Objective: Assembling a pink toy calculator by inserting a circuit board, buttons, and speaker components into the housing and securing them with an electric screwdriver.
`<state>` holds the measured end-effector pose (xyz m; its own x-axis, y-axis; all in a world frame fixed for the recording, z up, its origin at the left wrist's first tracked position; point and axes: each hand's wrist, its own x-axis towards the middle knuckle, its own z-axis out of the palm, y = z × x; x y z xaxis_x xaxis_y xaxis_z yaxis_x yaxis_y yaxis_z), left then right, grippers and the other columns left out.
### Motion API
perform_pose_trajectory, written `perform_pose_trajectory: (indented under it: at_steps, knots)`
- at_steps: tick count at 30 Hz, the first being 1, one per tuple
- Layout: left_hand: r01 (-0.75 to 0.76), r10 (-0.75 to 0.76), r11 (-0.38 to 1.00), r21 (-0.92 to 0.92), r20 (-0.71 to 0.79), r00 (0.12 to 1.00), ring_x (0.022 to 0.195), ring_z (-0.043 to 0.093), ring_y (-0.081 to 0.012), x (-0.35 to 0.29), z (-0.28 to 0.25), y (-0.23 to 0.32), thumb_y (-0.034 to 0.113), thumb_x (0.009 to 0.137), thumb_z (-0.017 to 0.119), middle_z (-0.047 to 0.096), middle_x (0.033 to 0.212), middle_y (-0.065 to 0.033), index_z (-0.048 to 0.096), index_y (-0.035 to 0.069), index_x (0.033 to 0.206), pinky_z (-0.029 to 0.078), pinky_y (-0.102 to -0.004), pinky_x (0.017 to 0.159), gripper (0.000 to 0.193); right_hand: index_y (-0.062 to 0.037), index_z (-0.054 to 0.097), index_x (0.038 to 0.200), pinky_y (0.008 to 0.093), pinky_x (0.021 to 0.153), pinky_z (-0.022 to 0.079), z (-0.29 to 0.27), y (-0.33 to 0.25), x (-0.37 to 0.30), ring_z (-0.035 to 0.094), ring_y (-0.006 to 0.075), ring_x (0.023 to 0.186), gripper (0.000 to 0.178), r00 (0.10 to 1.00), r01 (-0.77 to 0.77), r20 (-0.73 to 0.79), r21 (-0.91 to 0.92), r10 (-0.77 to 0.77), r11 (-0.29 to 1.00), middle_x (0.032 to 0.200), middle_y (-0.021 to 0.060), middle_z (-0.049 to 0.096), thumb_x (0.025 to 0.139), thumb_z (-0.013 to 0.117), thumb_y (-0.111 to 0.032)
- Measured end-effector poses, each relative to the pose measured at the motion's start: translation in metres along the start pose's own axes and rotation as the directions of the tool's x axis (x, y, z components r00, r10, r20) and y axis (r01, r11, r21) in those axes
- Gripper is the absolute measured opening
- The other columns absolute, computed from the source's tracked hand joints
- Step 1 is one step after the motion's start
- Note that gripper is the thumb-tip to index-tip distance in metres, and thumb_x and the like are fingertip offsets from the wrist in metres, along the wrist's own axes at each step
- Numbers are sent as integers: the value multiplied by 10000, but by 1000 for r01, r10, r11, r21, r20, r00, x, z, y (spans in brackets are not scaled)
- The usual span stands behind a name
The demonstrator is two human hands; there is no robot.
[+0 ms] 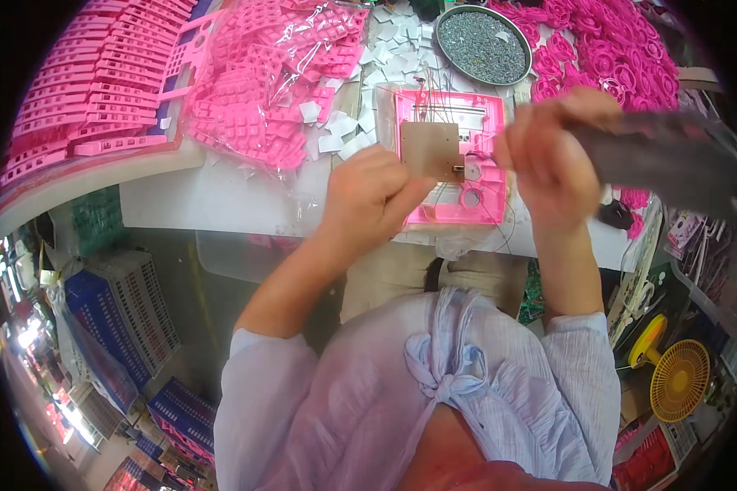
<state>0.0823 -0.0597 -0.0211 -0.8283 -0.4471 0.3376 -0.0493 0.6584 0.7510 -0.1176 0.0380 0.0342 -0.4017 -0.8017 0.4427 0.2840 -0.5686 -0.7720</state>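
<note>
The only open room on the counter [221, 196] is the white strip along its near edge, to the left of the hands. Behind this strip the way is blocked by a clear bag of pink parts [274, 78] and by stacked pink frames [90, 82] at the far left, with scattered white paper squares [344, 131] between. The pink frame [450, 155] with its brown board [430, 150] fills the middle, a round tray of grey screws [483, 45] stands behind it, and a heap of pink rings [606, 49] closes the right side.

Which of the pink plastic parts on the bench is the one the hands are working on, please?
The square pink frame directly under both hands, carrying a brown board; the other pink parts lie stacked or bagged farther back.
</note>
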Motion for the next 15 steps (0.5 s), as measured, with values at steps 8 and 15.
perform_pose_trajectory:
  at_steps: [8,15]
  knots:
    - [50,-50,999,-23,4,999,618,564,-204,15,16,-4,85,801,815,630,766,-63,573,35,761,451,-318,576,250,1,517,1216,335,547,506,-11,37,5,466,130,501,311,994,-57,-95,28,59,998,681,60,547,915,593,1]
    - [57,-115,935,-351,-147,982,676,597,-263,25,34,0,13,763,791,654,816,-76,538,55,784,489,-379,597,257,-151,519,1310,321,522,385,-2,14,5,375,125,563,336,995,-28,96,-19,30,999,637,-4,400,977,564,-163]
